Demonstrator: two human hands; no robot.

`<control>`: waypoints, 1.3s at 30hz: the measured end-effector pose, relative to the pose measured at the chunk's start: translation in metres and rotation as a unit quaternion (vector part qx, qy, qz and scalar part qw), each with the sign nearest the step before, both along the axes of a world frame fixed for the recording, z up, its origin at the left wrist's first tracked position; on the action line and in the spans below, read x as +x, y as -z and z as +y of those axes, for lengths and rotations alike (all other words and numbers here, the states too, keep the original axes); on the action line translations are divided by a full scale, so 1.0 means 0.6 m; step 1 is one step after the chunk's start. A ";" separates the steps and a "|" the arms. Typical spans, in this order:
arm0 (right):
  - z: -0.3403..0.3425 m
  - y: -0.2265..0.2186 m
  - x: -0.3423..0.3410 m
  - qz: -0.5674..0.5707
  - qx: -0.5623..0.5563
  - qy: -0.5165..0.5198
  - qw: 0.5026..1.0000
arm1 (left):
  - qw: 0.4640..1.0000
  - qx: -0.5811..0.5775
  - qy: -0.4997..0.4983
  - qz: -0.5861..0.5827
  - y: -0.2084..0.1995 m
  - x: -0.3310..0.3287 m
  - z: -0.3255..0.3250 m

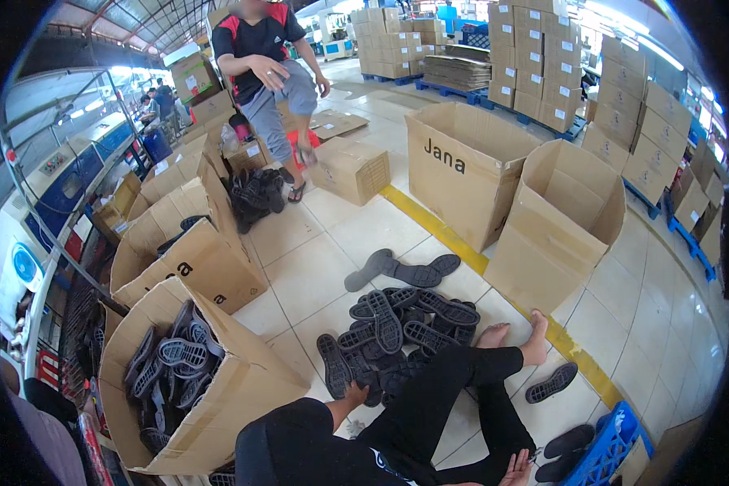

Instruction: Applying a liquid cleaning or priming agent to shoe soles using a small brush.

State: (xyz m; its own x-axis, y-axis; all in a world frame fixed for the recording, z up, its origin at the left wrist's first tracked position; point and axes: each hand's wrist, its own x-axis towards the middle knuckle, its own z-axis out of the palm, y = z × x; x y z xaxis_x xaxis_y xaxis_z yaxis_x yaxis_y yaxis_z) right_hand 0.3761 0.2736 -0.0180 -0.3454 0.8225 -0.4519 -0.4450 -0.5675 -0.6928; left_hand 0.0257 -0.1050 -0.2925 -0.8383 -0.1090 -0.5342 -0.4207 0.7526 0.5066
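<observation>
We have our left hand (355, 394) at the near left edge of a pile of dark shoe soles (387, 322) on the floor; its fingers bend against a sole, though we cannot tell whether they grip it. Our right hand (516, 469), near right, lies palm up, loosely open and empty, close to a blue crate (603, 454). Bold dark lettering marks a tall carton (462, 194) farther right and a carton (236, 267) at left. Stacked boxes (547, 65) at far right bear white labels too small for us to read. A co-worker's shirt (247, 36) shows a small white mark.
</observation>
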 end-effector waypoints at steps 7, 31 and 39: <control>-0.007 -0.026 -0.008 -0.012 -0.001 0.012 1.000 | 1.000 0.010 0.001 -0.008 -0.011 0.002 0.010; -0.006 -0.016 -0.003 0.006 0.002 -0.009 1.000 | 1.000 0.009 0.002 -0.006 -0.031 0.005 0.008; -0.001 -0.002 0.002 -0.001 0.013 -0.008 1.000 | 1.000 0.006 0.007 -0.005 -0.034 0.006 0.012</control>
